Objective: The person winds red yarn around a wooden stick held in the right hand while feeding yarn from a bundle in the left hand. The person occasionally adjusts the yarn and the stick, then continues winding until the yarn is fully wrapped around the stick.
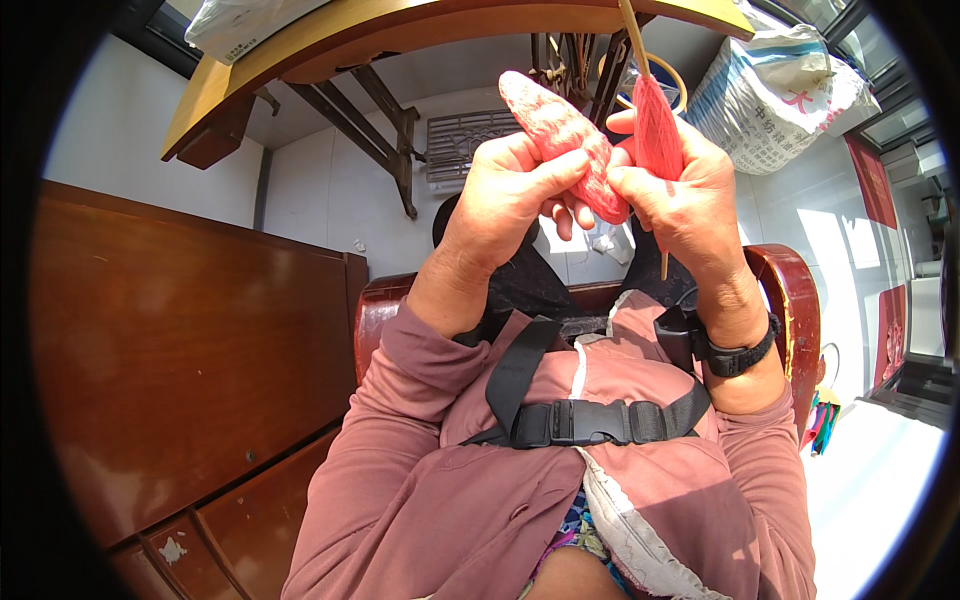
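Note:
My left hand (517,187) grips a thick, elongated roll of pink fibre or yarn (559,135), its thumb lying across the lower half. The roll slants from upper left to lower right. Beside it, my right hand (675,187) is closed around a thin wooden stick (636,41) wound with smooth pink thread (657,127). The stick stands nearly upright, and its lower tip shows beneath the hand. The right thumb and fingertips meet the roll's lower right side. Both hands are raised in front of the lap, close together.
A curved wooden tabletop (420,34) on dark metal legs lies ahead, with a white package (240,34) on it. A wooden cabinet (195,330) stands left. Red chair arms (802,322) flank the body. A printed woven sack (765,105) and a round-rimmed container (679,79) stand at upper right.

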### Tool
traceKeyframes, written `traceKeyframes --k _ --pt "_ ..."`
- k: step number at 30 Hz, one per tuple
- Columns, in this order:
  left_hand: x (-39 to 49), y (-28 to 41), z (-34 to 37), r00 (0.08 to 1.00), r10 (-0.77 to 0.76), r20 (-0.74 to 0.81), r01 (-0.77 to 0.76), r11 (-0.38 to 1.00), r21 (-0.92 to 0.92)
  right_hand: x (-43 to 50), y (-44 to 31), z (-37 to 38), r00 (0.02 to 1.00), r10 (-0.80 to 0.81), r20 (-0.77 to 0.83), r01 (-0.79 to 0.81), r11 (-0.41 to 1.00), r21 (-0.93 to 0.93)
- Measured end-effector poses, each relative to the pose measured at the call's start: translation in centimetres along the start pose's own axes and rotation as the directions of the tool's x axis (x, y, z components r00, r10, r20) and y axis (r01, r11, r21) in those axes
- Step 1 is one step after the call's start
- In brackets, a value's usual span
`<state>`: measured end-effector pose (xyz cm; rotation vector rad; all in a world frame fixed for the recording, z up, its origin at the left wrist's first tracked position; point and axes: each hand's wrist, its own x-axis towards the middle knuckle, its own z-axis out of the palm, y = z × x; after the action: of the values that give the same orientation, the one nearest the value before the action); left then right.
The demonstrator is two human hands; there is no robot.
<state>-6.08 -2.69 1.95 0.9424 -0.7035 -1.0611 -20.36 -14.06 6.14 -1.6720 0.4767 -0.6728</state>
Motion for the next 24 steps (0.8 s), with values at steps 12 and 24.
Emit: traceKeyframes --k 12,24 --pt "0.2 -0.1 -0.5 1.0 0.018 -0.011 -0.018 0.999 -0.035 0.0 -1.0 -1.5 0.993 0.114 -0.004 -0.112 0.978 0.175" --pt "0.6 -0.1 -1.2 1.0 0.012 0.023 -0.006 0.967 -0.256 0.2 -0.1 -1.4 0.962 0.269 0.057 -0.272 0.96 0.065"
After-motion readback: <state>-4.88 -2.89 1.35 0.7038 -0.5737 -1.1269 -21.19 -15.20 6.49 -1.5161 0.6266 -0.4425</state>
